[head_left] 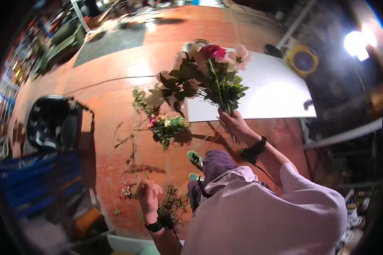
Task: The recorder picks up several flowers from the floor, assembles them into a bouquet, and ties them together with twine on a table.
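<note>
My right hand (pixel 234 124) grips a bouquet of flowers (pixel 219 80) by its gathered stems, at the near edge of a white tabletop (pixel 281 97). Pink, pale and deep magenta blooms with dark green leaves fan out above the fist. Some stem ends stick out below it. Down at the lower left, my left hand (pixel 149 193) hangs over the floor with its fingers curled in, and nothing shows in them. Beneath and beside it lie loose plant sprigs (pixel 173 202).
A bunch of mixed flowers (pixel 169 127) and leafy greenery (pixel 144 101) lie on the reddish floor (pixel 110 157). A black chair (pixel 55 123) stands at the left above blue crates (pixel 42 178). Beyond the table is a yellow round object (pixel 303 60). A cable crosses the floor.
</note>
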`<act>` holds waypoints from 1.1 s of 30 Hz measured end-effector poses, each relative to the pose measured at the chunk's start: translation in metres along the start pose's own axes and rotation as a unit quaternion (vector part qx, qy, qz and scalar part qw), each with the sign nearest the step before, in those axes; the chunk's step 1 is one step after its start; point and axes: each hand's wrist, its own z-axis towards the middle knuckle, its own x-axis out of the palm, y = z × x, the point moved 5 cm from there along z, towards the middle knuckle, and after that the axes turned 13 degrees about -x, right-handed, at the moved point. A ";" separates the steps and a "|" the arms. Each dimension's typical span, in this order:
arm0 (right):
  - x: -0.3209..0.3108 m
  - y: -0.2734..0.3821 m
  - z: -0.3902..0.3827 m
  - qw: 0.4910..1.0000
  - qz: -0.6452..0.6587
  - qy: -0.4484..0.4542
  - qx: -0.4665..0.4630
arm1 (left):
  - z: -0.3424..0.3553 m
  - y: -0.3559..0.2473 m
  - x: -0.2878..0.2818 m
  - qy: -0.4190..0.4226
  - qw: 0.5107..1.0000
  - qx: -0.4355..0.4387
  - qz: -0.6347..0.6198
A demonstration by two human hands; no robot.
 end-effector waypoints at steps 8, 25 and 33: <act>-0.111 -0.023 -0.053 0.982 -0.082 -0.158 -0.061 | 0.064 0.002 0.028 0.041 0.982 -0.060 -0.173; -0.390 -0.100 -0.226 0.905 -0.123 -0.408 -0.011 | 0.179 -0.046 0.269 0.123 0.987 -0.056 -0.087; -0.508 -0.133 -0.249 0.878 -0.031 -0.464 -0.111 | 0.202 -0.042 0.388 0.159 0.979 -0.038 0.126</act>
